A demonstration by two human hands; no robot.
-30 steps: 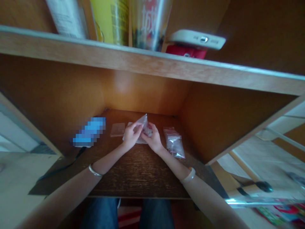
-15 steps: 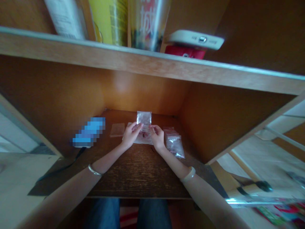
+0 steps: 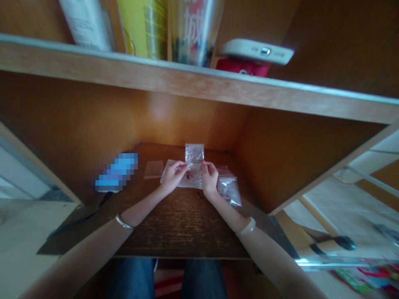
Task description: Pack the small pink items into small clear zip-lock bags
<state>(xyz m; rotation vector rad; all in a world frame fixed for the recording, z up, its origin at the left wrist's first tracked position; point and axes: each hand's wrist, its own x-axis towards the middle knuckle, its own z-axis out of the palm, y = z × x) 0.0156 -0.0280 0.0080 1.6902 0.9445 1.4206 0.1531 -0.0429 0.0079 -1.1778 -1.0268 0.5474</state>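
My left hand (image 3: pixel 173 177) and my right hand (image 3: pixel 209 178) pinch the lower corners of a small transparent zip bag (image 3: pixel 194 153), which stands upright between them above the desk. Under my hands lies a wider transparent plastic bag (image 3: pixel 179 179) with something small and dark inside. Next to my right hand is a stack of zip bags (image 3: pixel 230 192) with red-striped tops. Left of my left hand lies a flat transparent square packet (image 3: pixel 153 169), not touching it.
The dark wooden desk (image 3: pixel 181 232) sits under a wooden shelf (image 3: pixel 187 79) holding books and a white device (image 3: pixel 257 51). A pixelated blue object (image 3: pixel 116 172) with a black cable (image 3: pixel 82 218) lies at the left. Wooden walls enclose the back and sides.
The small bag has gone from tilted to upright and shifted right. My right hand has moved right, and the bag now looks pulled flatter between my hands.
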